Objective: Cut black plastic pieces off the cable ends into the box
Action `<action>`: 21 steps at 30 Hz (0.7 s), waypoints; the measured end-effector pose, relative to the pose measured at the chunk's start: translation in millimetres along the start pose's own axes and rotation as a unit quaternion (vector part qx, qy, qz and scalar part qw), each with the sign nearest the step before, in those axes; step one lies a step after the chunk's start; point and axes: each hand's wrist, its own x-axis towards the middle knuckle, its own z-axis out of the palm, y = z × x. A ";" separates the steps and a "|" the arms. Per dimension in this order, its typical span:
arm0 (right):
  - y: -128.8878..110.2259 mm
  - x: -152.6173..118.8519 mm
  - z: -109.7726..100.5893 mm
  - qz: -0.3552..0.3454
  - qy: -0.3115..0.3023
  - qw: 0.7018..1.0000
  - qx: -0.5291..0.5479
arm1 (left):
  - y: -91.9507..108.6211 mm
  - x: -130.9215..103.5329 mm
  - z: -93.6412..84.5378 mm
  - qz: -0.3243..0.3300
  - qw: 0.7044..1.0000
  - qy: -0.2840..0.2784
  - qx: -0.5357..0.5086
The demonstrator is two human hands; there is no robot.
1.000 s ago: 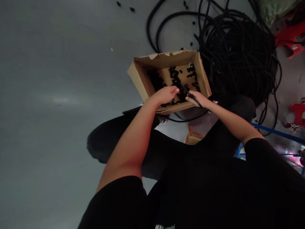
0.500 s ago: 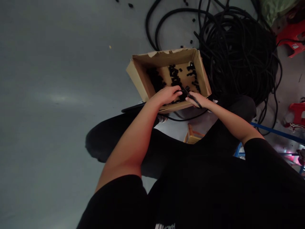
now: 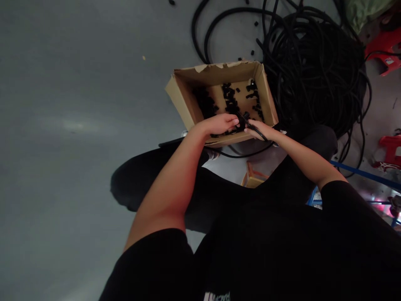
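Note:
Over the near side of an open cardboard box (image 3: 184,102), my right hand (image 3: 258,127) is closed around a pair of black-handled scissors (image 3: 257,133). Their blades point up and left, toward the fingers of my other hand. My left hand (image 3: 223,123) is pinched, its fingertips close to the blades at a dark thing too dim to make out. Inside the box lie many short black pieces (image 3: 230,96), in loose heaps along the bottom. Part of the box's near wall is covered by my hands.
A large tangle of black hose (image 3: 316,71) lies right of the box, with loops reaching behind it. Black bits are scattered on the grey floor (image 3: 78,83). Red stools (image 3: 387,48) stand at the right, a wooden stool (image 3: 253,180) between my legs, and a blue bar (image 3: 366,171) at right.
Both hands keep nearly the same place over the box. My left wrist has turned slightly and its fingers have closed a little more. The view has shifted slightly.

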 end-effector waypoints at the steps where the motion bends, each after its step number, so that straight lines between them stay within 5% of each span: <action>1: -1.0 -1.2 -0.1 0.002 -0.002 1.000 0.001 | -1.4 -0.7 -3.2 -0.005 1.000 -0.008 -0.013; 7: -2.6 -5.3 0.4 0.035 -0.007 0.999 -0.001 | -6.1 -3.2 -17.8 -0.037 0.999 -0.015 -0.006; 15: 8.4 -2.0 5.6 0.025 -0.047 0.997 0.050 | 5.1 -5.8 -5.5 -0.060 0.992 -0.092 -0.058; 21: 9.1 -4.1 2.3 0.108 -0.045 0.992 0.051 | -10.1 2.2 -13.1 -0.053 0.997 0.038 0.031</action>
